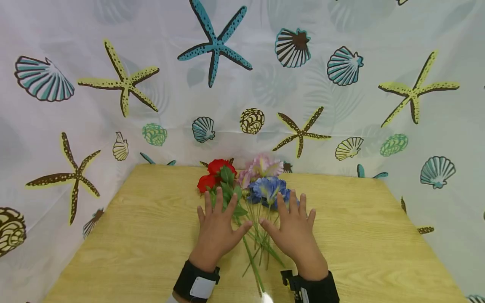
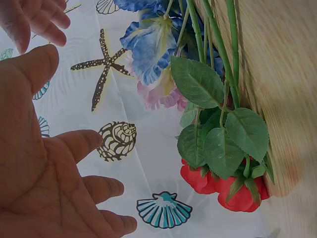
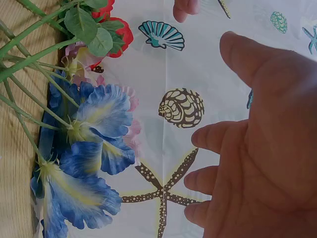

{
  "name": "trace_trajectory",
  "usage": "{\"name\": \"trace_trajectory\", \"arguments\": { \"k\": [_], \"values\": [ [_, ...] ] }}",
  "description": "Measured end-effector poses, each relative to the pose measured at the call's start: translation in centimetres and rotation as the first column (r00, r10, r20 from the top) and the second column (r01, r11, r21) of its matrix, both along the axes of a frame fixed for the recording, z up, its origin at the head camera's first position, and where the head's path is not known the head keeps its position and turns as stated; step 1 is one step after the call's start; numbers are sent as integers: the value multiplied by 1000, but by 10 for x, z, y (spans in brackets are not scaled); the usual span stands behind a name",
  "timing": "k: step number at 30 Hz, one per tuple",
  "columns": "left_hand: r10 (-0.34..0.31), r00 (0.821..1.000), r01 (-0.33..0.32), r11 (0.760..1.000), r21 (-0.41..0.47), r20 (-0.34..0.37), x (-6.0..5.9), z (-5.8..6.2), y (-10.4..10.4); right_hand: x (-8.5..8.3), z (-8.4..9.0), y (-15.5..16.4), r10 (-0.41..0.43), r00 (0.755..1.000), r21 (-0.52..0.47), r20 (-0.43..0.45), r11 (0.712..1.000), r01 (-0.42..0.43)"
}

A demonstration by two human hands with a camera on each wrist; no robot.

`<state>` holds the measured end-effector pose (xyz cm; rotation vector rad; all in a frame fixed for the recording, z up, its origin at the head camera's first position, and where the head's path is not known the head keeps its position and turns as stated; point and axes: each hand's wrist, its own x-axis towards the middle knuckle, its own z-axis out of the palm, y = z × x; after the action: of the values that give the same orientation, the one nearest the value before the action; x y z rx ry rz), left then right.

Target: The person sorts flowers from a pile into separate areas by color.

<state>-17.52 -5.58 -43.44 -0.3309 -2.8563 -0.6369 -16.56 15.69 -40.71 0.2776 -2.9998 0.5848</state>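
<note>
Both hands hover over a bunch of artificial flowers, fingers spread and palms down. In the head view my left hand (image 1: 217, 229) overlaps the leaves of the red roses (image 1: 207, 182), and my right hand (image 1: 297, 231) is just below the blue flowers (image 1: 268, 189). Pink flowers (image 1: 263, 166) lie behind the blue ones. Green stems (image 1: 251, 261) cross one another between the hands and point toward the near edge. The wrist views show air between each palm and the flowers; neither hand holds anything. Green leaves (image 2: 223, 144) surround the red blooms in the left wrist view.
The flowers lie on a light wooden table (image 1: 151, 219). A white cloth (image 1: 235, 92) printed with starfish and shells hangs behind the table and along both sides. Each wrist wears a black strap (image 1: 197, 282) with a device on it.
</note>
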Motion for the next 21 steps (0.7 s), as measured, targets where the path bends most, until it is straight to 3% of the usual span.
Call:
{"name": "trace_trajectory", "arguments": {
  "k": [5,13,17,21],
  "values": [
    [-10,1000,10,1000,18,3,2,-2,-1,3,1,2,-12,1000,-9,6,1000,12],
    [-35,999,35,997,68,1,3,-6,-1,3,-2,27,-65,993,-58,97,996,71],
    [-158,986,160,986,50,-52,1,-12,7,0,-7,52,-92,983,-89,158,990,107],
    [-320,939,308,946,-101,-128,1,-22,17,-2,-16,79,-113,969,-72,220,989,132]
  ]
}}
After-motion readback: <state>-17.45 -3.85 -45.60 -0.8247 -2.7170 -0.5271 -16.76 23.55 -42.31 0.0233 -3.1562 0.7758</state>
